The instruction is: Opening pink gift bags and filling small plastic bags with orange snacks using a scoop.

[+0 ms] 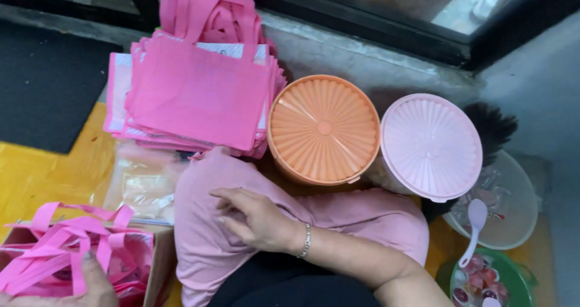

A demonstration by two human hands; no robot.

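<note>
My right hand (254,219), with a silver bracelet at the wrist, lies flat on my knee, which is covered in pink cloth (205,222). Its fingers are loosely spread and hold nothing. My left hand (90,286) is at the bottom left edge, partly cut off by the frame. It grips the handles of a bundle of pink fabric bags (66,249) that stand in a cardboard box (160,258). A stack of flat pink bags (193,95) lies on the floor ahead of my knee.
An orange round lidded container (323,129) and a pale pink one (429,147) stand side by side past my knee. At right are a clear bowl (513,204), a white spoon (474,225) and a green basket of small jelly cups (483,283). Clear plastic packets (142,189) lie on a yellow sheet (42,174).
</note>
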